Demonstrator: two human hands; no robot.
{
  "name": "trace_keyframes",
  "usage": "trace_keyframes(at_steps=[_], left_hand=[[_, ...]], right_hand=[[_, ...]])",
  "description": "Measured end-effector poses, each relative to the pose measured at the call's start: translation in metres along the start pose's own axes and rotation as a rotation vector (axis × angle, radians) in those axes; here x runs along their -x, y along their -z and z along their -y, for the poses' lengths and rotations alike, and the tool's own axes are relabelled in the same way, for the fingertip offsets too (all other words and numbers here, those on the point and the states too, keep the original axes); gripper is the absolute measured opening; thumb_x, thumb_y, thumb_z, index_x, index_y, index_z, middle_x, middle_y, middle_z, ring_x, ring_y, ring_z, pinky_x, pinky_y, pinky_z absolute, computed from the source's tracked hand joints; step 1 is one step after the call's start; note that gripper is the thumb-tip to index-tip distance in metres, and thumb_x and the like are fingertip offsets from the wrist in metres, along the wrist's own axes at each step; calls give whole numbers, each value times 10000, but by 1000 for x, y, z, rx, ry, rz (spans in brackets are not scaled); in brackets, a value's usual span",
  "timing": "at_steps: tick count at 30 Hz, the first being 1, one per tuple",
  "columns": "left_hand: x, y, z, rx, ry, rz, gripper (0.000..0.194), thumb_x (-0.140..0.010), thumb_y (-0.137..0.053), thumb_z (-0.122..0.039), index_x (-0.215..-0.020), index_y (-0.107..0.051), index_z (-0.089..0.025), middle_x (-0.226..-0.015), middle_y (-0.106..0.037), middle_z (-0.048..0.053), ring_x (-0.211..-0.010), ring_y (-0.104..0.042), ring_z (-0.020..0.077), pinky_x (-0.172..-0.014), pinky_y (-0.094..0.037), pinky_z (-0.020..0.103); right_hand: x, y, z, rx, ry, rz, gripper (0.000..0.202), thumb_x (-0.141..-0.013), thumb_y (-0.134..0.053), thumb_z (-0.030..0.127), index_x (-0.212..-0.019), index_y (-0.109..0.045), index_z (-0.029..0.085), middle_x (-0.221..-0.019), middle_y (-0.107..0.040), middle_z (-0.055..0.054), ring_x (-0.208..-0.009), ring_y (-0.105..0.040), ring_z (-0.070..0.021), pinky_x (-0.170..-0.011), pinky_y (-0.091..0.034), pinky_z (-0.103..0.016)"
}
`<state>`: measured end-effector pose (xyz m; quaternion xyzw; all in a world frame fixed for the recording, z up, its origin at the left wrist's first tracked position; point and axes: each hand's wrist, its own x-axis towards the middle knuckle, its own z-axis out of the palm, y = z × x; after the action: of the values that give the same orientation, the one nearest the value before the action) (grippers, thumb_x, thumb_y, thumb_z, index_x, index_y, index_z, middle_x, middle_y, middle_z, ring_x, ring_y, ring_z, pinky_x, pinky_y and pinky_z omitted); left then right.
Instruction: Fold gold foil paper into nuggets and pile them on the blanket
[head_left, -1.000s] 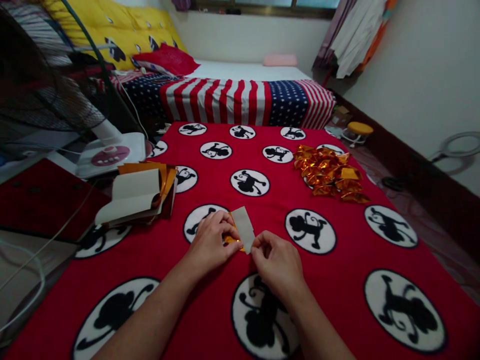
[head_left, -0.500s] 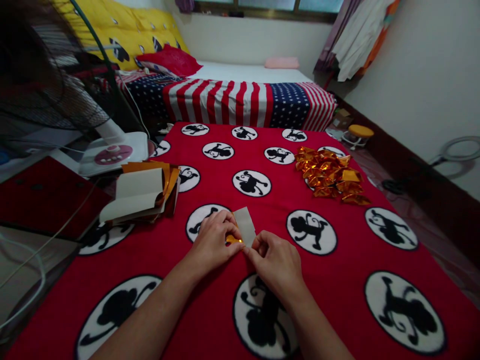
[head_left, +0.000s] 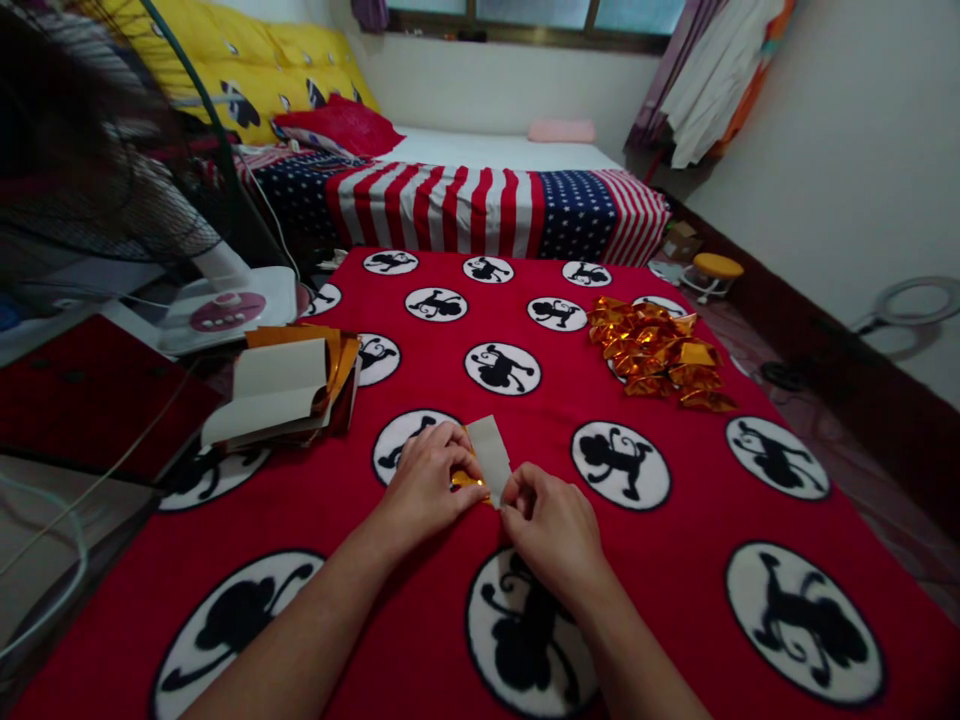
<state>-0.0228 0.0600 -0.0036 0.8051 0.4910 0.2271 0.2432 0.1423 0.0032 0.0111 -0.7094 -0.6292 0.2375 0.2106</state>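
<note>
A small sheet of gold foil paper (head_left: 488, 449), pale side up with a shiny gold part folded over at its left, lies on the red cloth (head_left: 420, 620) in front of me. My left hand (head_left: 435, 474) grips the gold folded part between thumb and fingers, curled over it from the left. From the right, my right hand (head_left: 549, 510) pinches the sheet's near right edge between thumb and forefinger. The fingers hide part of the folds. Farther right sits a pile of folded gold foil pieces (head_left: 656, 352).
A stack of gold and pale paper sheets (head_left: 281, 378) lies on the left edge of the cloth, beside a fan's white base (head_left: 247, 302). A bed with a striped, starred cover (head_left: 442, 205) stands beyond. On the floor at right is a yellow stool (head_left: 718, 266).
My right thumb has shifted slightly right, away from the left thumb, along the paper's near edge. More of the pale paper shows between the hands. The left hand stays almost still.
</note>
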Motion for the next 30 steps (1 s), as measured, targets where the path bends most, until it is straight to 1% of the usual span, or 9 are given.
trace_keyframes(at_steps=[2, 4, 9, 13, 16, 22, 25, 28, 30], left_hand=[[0, 0, 0, -1, -1, 2, 72, -670, -758, -240, -718, -705, -234, -977, -596, 9, -966, -554, 213, -853, -400, 376], [0, -1, 1, 2, -1, -1, 66, -675, -754, -229, -719, -704, -231, -970, -597, 9, -964, -555, 212, -852, -401, 375], [-1, 1, 3, 42, -7, 16, 62, -697, -751, -191, -719, -711, -232, -969, -602, 5, -962, -556, 204, -875, -401, 378], [-2, 3, 7, 92, -28, 51, 165, -727, -685, -73, -750, -726, -231, -974, -598, 10, -962, -558, 183, -875, -413, 353], [-3, 5, 9, 102, -36, 63, 199, -739, -649, -40, -754, -728, -222, -973, -594, 18, -966, -554, 181, -877, -417, 344], [-3, 8, 6, 118, -39, 95, 175, -773, -632, -87, -763, -735, -228, -975, -597, 17, -963, -555, 177, -896, -408, 343], [-2, 4, 4, 83, -1, 35, 47, -735, -708, -183, -711, -721, -221, -971, -600, 7, -942, -555, 185, -875, -406, 352], [-1, -1, 2, 33, 26, -22, 48, -697, -750, -219, -673, -708, -223, -957, -598, 0, -936, -550, 193, -866, -395, 364], [-1, -3, 2, 23, 17, -17, 51, -692, -757, -224, -675, -709, -232, -955, -596, -3, -938, -549, 195, -858, -392, 364]], right_hand=[[-1, 1, 0, -30, -33, 12, 104, -748, -678, 255, -744, -577, 233, -556, -572, 79, -547, -516, -116, -551, -213, -246], [-1, 0, 1, -25, -55, 2, 173, -748, -704, 340, -771, -570, 233, -561, -573, 79, -548, -518, -121, -545, -202, -248], [-1, -3, 3, 42, -39, -49, 185, -718, -742, 276, -765, -569, 230, -577, -578, 78, -549, -514, -114, -564, -199, -252], [-1, -4, 3, 41, -33, -47, 187, -712, -747, 265, -754, -568, 231, -575, -578, 79, -546, -508, -113, -571, -197, -254], [-1, -5, 2, 42, -24, -50, 184, -711, -745, 276, -756, -572, 234, -584, -584, 75, -551, -507, -116, -574, -195, -256], [-1, -6, 2, 45, -27, -44, 171, -709, -737, 283, -738, -577, 233, -571, -582, 69, -542, -497, -116, -573, -186, -260], [-2, -5, 3, 49, -29, -42, 157, -712, -726, 275, -729, -576, 231, -572, -583, 64, -536, -489, -115, -572, -186, -260], [-2, -4, 2, 27, -30, -26, 131, -716, -706, 246, -727, -576, 231, -573, -587, 60, -540, -498, -116, -569, -197, -258], [-3, -3, 0, 1, -44, -1, 114, -712, -687, 217, -730, -576, 233, -573, -589, 60, -546, -513, -119, -561, -207, -254]])
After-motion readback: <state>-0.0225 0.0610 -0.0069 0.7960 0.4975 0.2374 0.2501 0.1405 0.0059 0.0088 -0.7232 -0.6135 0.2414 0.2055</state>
